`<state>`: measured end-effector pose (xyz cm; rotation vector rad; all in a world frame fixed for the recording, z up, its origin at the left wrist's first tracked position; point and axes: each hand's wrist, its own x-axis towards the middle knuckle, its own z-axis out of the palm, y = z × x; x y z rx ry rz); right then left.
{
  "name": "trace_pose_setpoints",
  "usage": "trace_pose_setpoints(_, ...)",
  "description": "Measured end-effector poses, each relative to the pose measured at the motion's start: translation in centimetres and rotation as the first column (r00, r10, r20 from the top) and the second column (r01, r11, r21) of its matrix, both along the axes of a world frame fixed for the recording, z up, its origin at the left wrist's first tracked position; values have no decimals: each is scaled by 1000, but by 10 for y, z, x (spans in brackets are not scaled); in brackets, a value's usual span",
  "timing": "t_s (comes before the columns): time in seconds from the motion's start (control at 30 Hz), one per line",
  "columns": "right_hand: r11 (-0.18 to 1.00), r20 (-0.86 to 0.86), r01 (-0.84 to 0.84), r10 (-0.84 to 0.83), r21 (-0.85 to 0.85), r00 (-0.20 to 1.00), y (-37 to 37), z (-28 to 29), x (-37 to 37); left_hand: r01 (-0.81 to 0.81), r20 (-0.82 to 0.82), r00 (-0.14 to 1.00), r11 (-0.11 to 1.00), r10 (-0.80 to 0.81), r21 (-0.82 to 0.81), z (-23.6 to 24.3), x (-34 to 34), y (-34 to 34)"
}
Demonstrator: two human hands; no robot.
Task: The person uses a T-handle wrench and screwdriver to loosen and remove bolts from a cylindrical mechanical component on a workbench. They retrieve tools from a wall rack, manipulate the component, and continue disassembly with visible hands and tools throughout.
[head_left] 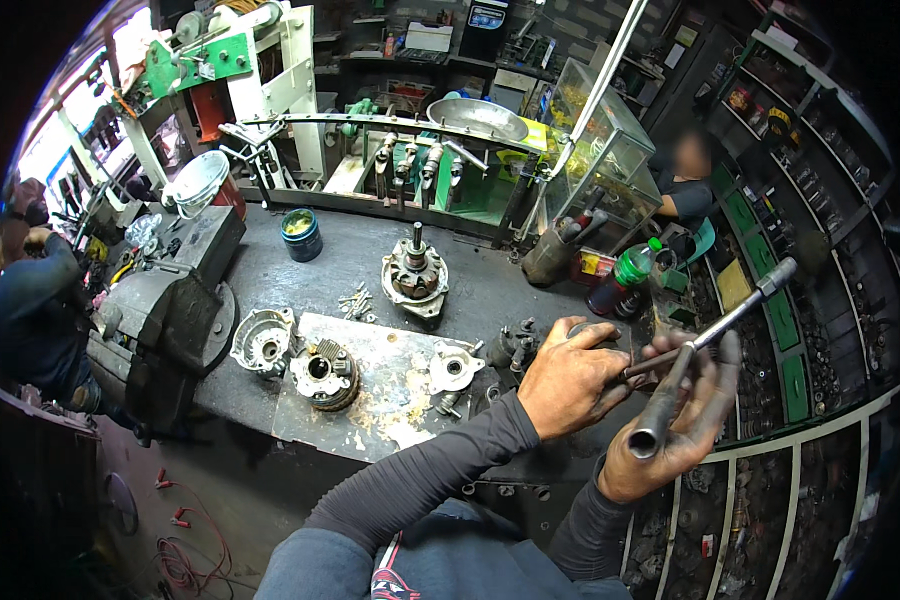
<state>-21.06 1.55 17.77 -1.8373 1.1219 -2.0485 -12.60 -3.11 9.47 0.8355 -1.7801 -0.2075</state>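
In the head view, the left hand [575, 382] is closed on the thin cross rod of a socket wrench [722, 323], whose hollow handle end lies across the right palm. The fingers of the right hand [680, 432] are half curled and blurred; how firmly they close cannot be told.

The wrench points up and right, towards the shelves [792, 392]. Just beyond the hands stand a green-capped bottle [634, 264] and a can of tools [547, 258], crowding that corner. A vise [155, 310] blocks the left end of the table [350, 250], and a rail of hanging tools bounds the back.

A rotor [416, 272] stands mid-table, with a strip of dark tabletop between it and the jar [302, 238]. The front edge runs beneath the left forearm, along a stained board [375, 345] with metal housings.
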Motion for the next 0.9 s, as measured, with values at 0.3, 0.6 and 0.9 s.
trace_pose_setpoints(0.3, 995, 27, 92, -91, -42, 995, 1, -18, 22, -34, 16, 999, 998, 34, -44, -9, -5, -1)
trace_pose_setpoints(0.6, -136, 476, -990, 870, -21, -130, -75, 16, -37, -44, 12, 999, 999, 44, -8, 2, -5, 2)
trace_pose_setpoints(0.9, 765, 417, -627, 527, 146, 741, -37, -3, -30, -63, -32, 997, 998, 64, 15, 3, -8, 3)
